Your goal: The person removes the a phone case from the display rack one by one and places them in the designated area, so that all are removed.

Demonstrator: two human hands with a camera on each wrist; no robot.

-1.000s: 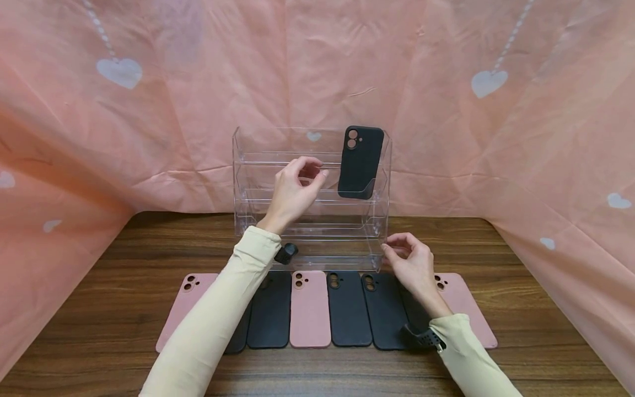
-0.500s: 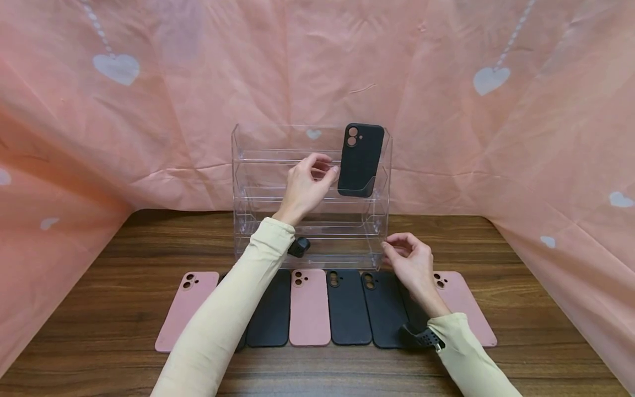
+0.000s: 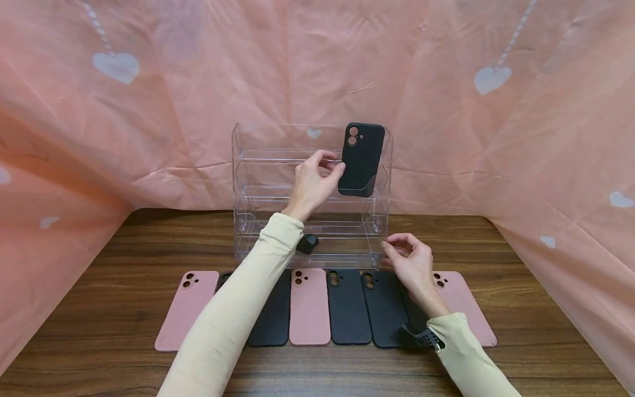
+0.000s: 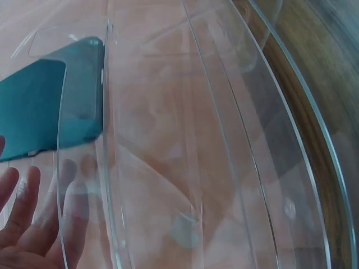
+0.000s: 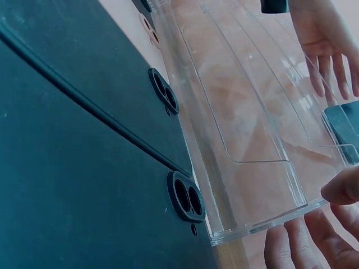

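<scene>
While the left hand (image 3: 313, 182) touches a matte black case (image 3: 361, 160), its grip stays loose.

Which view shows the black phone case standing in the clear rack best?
The head view: the whole black case stands upright in the rack, left hand at its edge. The left wrist view shows one end; the right wrist view only a corner.

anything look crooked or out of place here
Slightly: the black case in the clear rack leans a little, top to the right. The left hand touches its edge. The cases on the table lie in a neat row.
</scene>
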